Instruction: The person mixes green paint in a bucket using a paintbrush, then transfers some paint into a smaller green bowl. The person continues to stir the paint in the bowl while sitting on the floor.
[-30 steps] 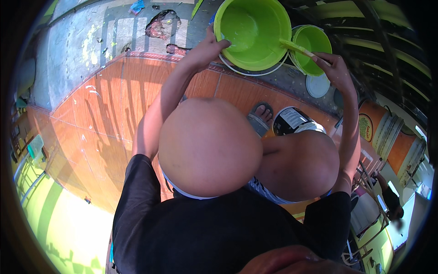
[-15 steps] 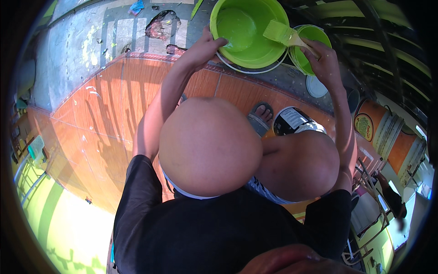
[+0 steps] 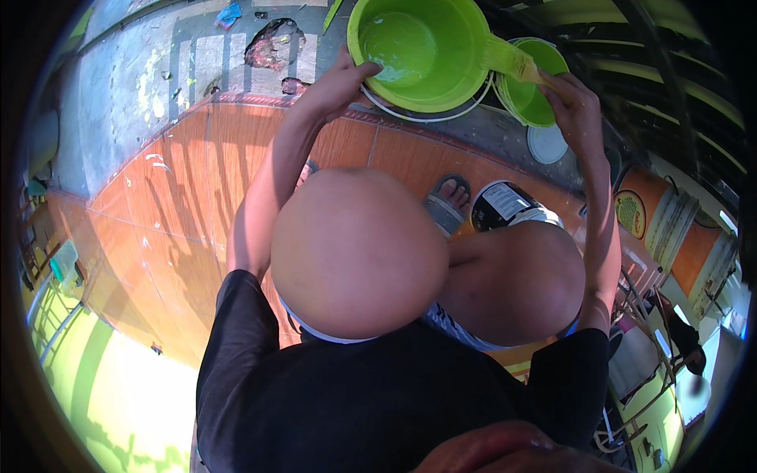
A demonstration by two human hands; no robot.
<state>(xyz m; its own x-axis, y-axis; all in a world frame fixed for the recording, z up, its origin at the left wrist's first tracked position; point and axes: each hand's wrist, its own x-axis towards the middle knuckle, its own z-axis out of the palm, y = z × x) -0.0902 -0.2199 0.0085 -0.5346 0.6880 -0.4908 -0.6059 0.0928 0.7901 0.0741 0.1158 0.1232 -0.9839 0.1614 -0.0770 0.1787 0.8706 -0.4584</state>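
Observation:
My left hand (image 3: 341, 85) is closed on the near left rim of a bright green bucket (image 3: 430, 51), thumb over the edge. The bucket tilts toward me, showing its inside with whitish wet patches low on the left; a pale wire handle (image 3: 441, 118) hangs along its near side. A flat paintbrush (image 3: 509, 60) loaded with green is held by its handle in my right hand (image 3: 574, 106). Its bristles lie against the bucket's right rim. Behind the brush stands a smaller pail (image 3: 550, 57), green inside, partly covered by brush and hand.
A white round lid (image 3: 546, 145) lies near the smaller pail. A black-and-white paint pail (image 3: 505, 203) sits beside my right foot (image 3: 451, 197). Orange-and-white pails (image 3: 650, 209) are at the right. The grey concrete has a broken hole (image 3: 274, 45); orange tiles (image 3: 169, 181) lie nearer.
My right hand has drawn the brush to the right, from over the bucket's inside to its rim. The bucket and my left hand have shifted slightly left and away.

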